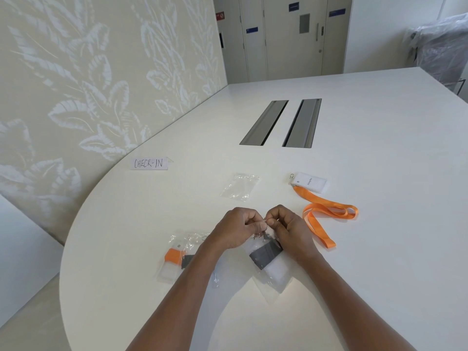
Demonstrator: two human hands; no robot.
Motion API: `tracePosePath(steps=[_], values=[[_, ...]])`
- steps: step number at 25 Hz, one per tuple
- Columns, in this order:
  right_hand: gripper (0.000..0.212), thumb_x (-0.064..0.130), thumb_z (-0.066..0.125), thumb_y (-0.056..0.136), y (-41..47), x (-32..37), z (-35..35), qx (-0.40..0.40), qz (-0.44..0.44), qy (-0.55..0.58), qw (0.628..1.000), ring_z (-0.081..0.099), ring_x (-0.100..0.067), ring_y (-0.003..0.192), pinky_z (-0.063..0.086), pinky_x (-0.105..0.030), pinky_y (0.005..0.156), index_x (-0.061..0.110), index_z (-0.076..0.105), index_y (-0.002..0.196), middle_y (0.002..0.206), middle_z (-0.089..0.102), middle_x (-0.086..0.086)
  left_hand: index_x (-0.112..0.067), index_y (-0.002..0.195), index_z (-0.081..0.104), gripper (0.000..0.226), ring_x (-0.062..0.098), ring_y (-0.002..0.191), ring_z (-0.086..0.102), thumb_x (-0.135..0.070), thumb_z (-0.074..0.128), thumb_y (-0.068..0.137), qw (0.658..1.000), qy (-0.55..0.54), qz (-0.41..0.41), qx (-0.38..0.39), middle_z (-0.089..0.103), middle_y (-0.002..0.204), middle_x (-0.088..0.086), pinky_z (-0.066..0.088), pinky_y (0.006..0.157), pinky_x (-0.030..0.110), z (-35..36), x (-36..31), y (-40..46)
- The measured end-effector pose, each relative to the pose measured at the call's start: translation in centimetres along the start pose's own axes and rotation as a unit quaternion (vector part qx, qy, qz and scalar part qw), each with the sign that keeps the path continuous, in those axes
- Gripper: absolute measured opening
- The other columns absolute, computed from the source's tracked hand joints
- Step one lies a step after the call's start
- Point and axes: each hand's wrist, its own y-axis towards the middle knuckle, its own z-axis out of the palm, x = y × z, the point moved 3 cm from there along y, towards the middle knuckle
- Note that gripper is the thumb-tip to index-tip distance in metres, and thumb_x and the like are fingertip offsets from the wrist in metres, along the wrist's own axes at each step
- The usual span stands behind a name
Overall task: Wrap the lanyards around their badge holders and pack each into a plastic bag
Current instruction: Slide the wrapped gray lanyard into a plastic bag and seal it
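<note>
Both hands, left [235, 230] and right [287, 228], near the tabletop's [379, 249] front edge, pinching the plastic bag's [272, 271] mouth; grey-wrapped badge holder [266, 253] seemingly inside, just beneath.

Bright, even daylight, soft shadows — wide-angle bending at edges, sharp focus

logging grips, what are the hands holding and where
Both hands, left and right, pinch the top edge of a plastic bag holding a grey-wrapped badge.

Two bare forearms; both hands [263, 230] ungloved; no sleeves, rings, or watch in view
</note>
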Motion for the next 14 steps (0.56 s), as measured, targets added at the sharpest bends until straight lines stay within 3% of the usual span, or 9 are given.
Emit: tracePosePath(steps=[4,8,11,14], values=[[0.020,-0.003,0.058,0.091,0.06,-0.15,0.24,0.000,-0.007,-0.043,0.999,0.040,-0.004,0.053,0.034,-0.013,0.052,0.015,0.060,0.081,0.058,0.052,0.016,-0.022,0.088,0.070,0.012,0.000,0.070,0.062,-0.029,0.068,0.096,1.000,0.012,-0.005,0.025,0.071,0.074,-0.011,0.048,0.074,0.025,0.01,-0.13,-0.19],[0.026,-0.006,0.053,0.089,0.14,-0.51,0.44,-0.002,0.000,-0.075,0.997,0.045,-0.003,0.058,0.036,-0.013,0.056,0.018,0.058,0.080,0.065,0.059,0.015,-0.022,0.094,0.067,0.005,0.007,0.084,0.063,-0.026,0.064,0.097,0.996,0.044,0.000,0.073,0.073,0.088,-0.008,0.049,0.084,0.029,-0.20,-0.08,-0.30],[0.028,-0.006,0.051,0.091,0.17,-0.52,0.12,-0.022,0.002,-0.057,0.998,0.048,-0.002,0.060,0.037,-0.012,0.056,0.020,0.056,0.081,0.067,0.059,0.014,-0.031,0.089,0.064,0.013,0.011,0.094,0.058,-0.020,0.065,0.094,0.999,0.036,0.013,0.035,0.068,0.105,-0.002,0.044,0.084,0.028,0.24,-0.08,-0.41],[0.027,-0.001,0.051,0.094,0.19,-0.68,-0.24,-0.043,0.003,-0.031,0.999,0.048,-0.004,0.061,0.039,-0.017,0.058,0.023,0.056,0.083,0.069,0.060,0.011,-0.037,0.086,0.065,0.008,0.005,0.095,0.057,-0.034,0.069,0.092,1.000,-0.019,0.002,0.000,0.062,0.107,-0.014,0.043,0.079,0.023,0.45,0.35,-0.36]])
